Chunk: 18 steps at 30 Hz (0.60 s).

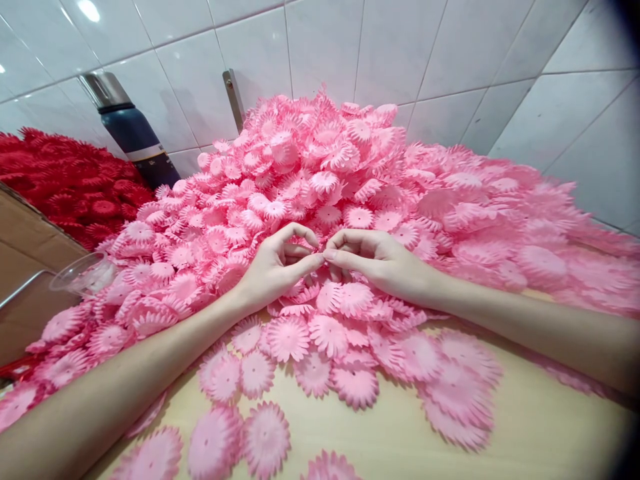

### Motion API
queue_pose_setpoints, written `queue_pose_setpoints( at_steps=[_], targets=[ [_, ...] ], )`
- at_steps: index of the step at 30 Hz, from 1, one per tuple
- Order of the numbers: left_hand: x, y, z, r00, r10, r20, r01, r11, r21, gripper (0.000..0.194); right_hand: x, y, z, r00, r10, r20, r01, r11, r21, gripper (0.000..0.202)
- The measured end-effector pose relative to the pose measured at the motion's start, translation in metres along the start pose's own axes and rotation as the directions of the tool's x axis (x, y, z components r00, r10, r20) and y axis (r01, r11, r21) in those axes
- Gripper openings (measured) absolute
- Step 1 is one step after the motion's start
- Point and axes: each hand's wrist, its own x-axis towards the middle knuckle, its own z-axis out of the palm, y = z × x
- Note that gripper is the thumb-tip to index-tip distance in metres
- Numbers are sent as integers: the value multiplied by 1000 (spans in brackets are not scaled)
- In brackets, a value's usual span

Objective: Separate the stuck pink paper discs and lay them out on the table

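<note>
My left hand (280,260) and my right hand (377,259) meet in front of the pink pile, thumbs and forefingers pinched, the tips touching or almost touching. Whatever lies between the fingertips is too small or too hidden to make out. Behind and below them rises a big heap of pink fringed fabric petal discs (327,180), many with a small hole in the middle. Several loose petal discs (266,437) lie on the pale yellow tabletop (390,437) nearer to me, some of them stacked.
At the left stands a dark blue flask (135,137) with a steel cap, beside a pile of red petal discs (85,187). A cardboard box (35,247) and a clear plastic cup (83,273) are at the left edge. A metal strip (233,100) leans on the tiled wall (320,47).
</note>
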Motion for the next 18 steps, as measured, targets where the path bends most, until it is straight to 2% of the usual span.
queue_pose_setpoints(
  at_steps=[18],
  targets=[
    [0, -1, 0, 999, 4, 33, -4, 1000, 10, 21, 0, 0, 0, 1000, -6, 2, 6, 1000, -12, 15]
  ],
)
